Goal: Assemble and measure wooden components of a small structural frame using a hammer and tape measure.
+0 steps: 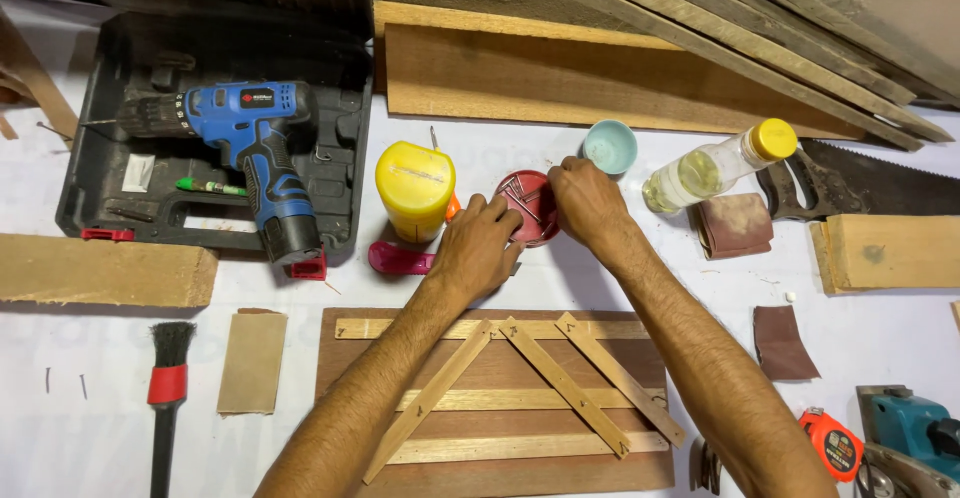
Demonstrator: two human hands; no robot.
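Wooden board with thin slats [500,398] nearest | both hands at red dish of nails [530,203] beyond it | left hand [478,248] curled, touching rim | right hand [585,198] pinching inside, nail held: cannot tell | step: picking nail | next likely needs fine pinch

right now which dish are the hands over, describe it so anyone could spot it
Start at the brown board with pale wooden strips. Just beyond it, under both hands, sits a small red dish of nails. Unlike the pale blue cup beside it, it is red and shallow.
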